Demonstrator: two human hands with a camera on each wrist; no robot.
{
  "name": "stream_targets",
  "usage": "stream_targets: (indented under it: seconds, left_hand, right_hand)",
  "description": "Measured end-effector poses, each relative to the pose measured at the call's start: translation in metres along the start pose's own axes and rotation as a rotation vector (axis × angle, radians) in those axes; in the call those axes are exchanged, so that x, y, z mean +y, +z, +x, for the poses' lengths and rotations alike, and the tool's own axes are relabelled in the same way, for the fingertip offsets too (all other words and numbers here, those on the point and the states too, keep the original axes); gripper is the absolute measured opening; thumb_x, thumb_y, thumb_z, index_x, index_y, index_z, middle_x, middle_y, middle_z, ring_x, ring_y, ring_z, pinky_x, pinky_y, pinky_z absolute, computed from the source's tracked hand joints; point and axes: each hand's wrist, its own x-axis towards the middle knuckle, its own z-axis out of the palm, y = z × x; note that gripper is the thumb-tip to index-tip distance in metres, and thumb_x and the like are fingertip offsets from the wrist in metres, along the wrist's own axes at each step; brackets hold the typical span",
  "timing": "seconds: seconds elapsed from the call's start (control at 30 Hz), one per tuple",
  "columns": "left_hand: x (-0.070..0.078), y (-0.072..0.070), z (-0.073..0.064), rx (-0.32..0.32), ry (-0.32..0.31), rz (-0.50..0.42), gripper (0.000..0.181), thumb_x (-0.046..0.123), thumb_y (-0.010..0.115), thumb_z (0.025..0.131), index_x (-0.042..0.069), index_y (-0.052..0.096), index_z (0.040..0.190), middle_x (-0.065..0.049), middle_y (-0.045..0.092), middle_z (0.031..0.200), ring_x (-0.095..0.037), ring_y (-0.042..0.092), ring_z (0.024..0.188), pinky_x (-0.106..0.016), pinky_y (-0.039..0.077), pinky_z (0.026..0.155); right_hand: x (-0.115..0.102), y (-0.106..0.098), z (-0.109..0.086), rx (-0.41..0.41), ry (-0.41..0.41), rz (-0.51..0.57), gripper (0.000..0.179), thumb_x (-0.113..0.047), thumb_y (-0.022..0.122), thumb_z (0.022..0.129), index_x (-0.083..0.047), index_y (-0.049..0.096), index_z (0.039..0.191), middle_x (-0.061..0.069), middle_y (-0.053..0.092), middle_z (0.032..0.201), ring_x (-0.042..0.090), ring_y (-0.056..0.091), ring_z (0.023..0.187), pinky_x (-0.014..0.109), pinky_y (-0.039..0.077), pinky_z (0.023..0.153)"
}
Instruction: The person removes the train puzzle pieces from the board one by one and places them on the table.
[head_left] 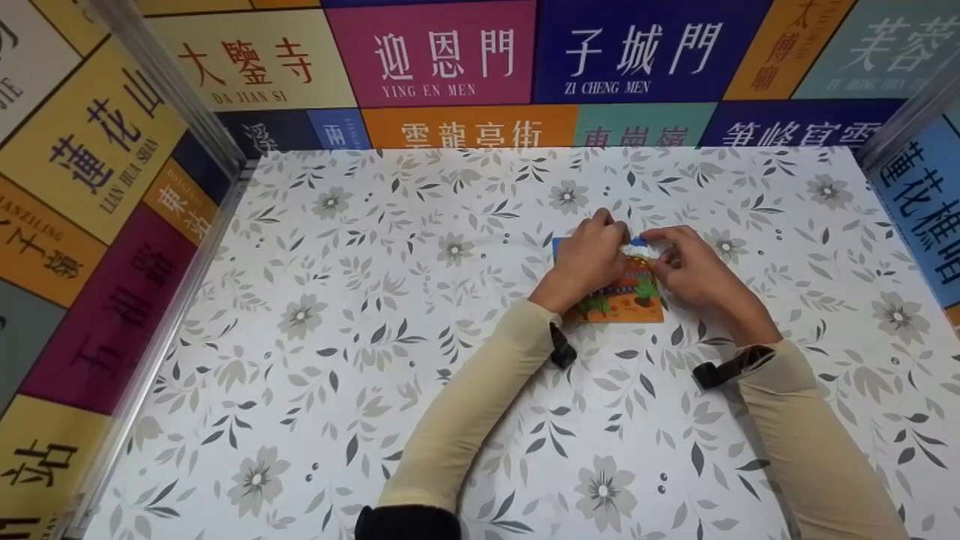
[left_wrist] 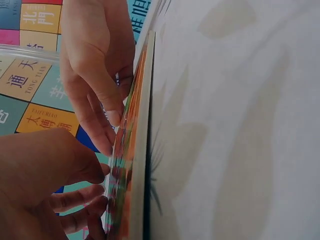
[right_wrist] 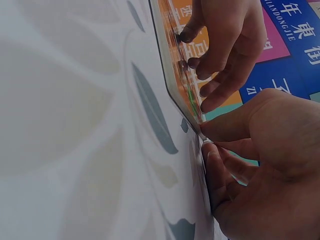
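A small flat picture board [head_left: 615,306] with an orange, green and blue cartoon scene lies on the patterned tabletop. My left hand [head_left: 589,259] is over its upper left part, bent fingertips touching the surface; in the left wrist view this left hand [left_wrist: 45,175] is at lower left. At the upper right corner, my right hand [head_left: 694,270] has its index finger by the top edge and its thumb by the right side. The right wrist view has the right hand's [right_wrist: 280,165] thumb and finger pinching at the board's [right_wrist: 167,55] corner. The hands hide part of the picture.
The tabletop [head_left: 337,390] wears a white cover with grey flowers and leaves. Panels with coloured sign lettering [head_left: 442,60] rise behind it, and more panels [head_left: 97,157] stand at left. Clear strips [head_left: 142,360] run along the left edge. Each wrist carries a black strap.
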Motion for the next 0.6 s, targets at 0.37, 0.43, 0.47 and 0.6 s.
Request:
stream_targets:
  seconds: [0.37, 0.43, 0.47, 0.6]
  left_hand:
    - [-0.003, 0.002, 0.009, -0.01, -0.019, -0.065, 0.018, 0.024, 0.065, 0.106, 0.022, 0.073, 0.122, 0.002, 0.058, 0.128, -0.013, 0.063, 0.107, -0.032, 0.058, 0.093]
    - [-0.004, 0.003, 0.01, -0.015, -0.025, -0.093, 0.017, 0.023, 0.065, 0.106, 0.021, 0.072, 0.121, 0.002, 0.058, 0.127, -0.012, 0.062, 0.106, -0.031, 0.057, 0.094]
    - [-0.004, 0.003, 0.011, -0.017, -0.026, -0.109, 0.017, 0.022, 0.065, 0.106, 0.021, 0.072, 0.121, 0.003, 0.058, 0.126, -0.012, 0.062, 0.105, -0.03, 0.057, 0.094]
    - [-0.006, 0.001, 0.014, -0.036, -0.041, -0.198, 0.015, 0.02, 0.065, 0.105, 0.021, 0.07, 0.12, 0.005, 0.057, 0.122, -0.01, 0.059, 0.102, -0.028, 0.054, 0.094]
  right_hand:
    - [-0.003, -0.001, -0.002, -0.012, 0.01, 0.02, 0.048, -0.009, 0.061, 0.108, -0.008, 0.053, 0.156, 0.021, 0.049, 0.147, 0.03, 0.06, 0.108, 0.021, 0.046, 0.081]
    - [-0.002, -0.001, -0.003, -0.015, 0.015, 0.022, 0.049, -0.009, 0.061, 0.108, -0.008, 0.053, 0.157, 0.021, 0.049, 0.147, 0.03, 0.06, 0.109, 0.021, 0.046, 0.081]
    - [-0.002, -0.001, -0.003, -0.016, 0.016, 0.022, 0.049, -0.009, 0.061, 0.108, -0.008, 0.053, 0.157, 0.021, 0.049, 0.148, 0.03, 0.06, 0.109, 0.021, 0.046, 0.082]
    - [-0.001, -0.003, -0.002, -0.014, 0.012, 0.02, 0.051, -0.007, 0.061, 0.108, -0.009, 0.052, 0.158, 0.022, 0.048, 0.15, 0.031, 0.061, 0.11, 0.023, 0.047, 0.084]
